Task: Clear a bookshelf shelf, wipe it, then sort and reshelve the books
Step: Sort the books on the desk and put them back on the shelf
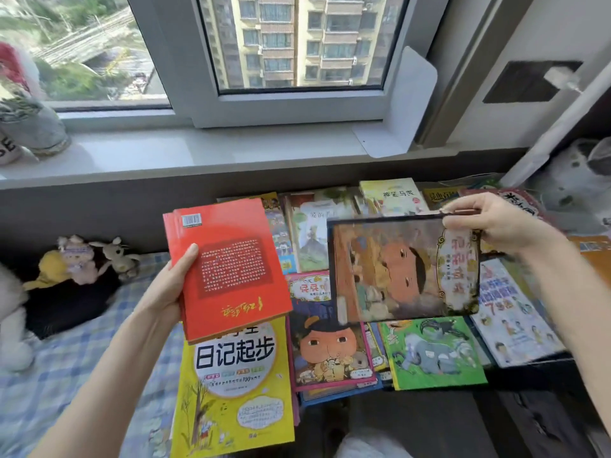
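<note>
The left hand (168, 285) grips thin red paperbacks (231, 269) by their side edge, thumb on top, while the right hand (496, 223) pinches the top corner of a light, probably floppy picture book (403, 269) hanging below it

The red book (228, 269) has a smooth paper cover with a soft sheen. The picture book (403, 269) beside it looks glossier and catches the light. The yellow book (231, 401) and the green book (433, 352) have slick printed paper covers too. The checked sheet (66, 375) is matt woven cloth. The soft toys (79, 262) are fuzzy plush. The windowsill (198, 150) is smooth, pale and faintly shiny. The window frame (291, 107) is smooth white plastic or painted metal.
</note>
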`<state>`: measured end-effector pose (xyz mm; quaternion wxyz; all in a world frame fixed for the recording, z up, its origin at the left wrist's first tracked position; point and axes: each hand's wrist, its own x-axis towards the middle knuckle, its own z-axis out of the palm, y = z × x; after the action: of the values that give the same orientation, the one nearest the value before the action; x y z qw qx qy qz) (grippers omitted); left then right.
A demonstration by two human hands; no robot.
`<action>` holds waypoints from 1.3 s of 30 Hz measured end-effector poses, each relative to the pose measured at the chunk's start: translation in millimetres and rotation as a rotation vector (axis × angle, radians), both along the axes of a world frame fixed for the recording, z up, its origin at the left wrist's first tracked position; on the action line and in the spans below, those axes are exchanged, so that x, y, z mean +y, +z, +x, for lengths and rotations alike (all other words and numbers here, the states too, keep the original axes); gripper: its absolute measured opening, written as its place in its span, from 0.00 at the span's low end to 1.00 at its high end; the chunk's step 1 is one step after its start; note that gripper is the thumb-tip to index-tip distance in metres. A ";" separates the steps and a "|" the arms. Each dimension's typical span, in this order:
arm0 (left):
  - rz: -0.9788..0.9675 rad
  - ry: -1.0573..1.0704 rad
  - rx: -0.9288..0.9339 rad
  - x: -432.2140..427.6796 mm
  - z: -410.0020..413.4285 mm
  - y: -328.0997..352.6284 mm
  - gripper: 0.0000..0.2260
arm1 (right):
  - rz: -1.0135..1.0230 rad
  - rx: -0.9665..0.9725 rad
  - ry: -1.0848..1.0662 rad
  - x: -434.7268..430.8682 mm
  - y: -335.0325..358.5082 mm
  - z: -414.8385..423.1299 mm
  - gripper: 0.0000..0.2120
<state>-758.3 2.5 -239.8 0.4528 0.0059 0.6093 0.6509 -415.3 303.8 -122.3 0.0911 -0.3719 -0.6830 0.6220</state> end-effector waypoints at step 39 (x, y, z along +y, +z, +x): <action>-0.014 -0.346 -0.113 79.1 83.0 -0.2 0.07 | -0.037 -0.063 -0.410 -124.1 -71.7 -18.4 0.04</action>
<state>-675.3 81.7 -240.0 0.5915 0.0708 0.5774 0.5583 -433.6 179.8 -194.0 0.1875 -0.5239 -0.5841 0.5909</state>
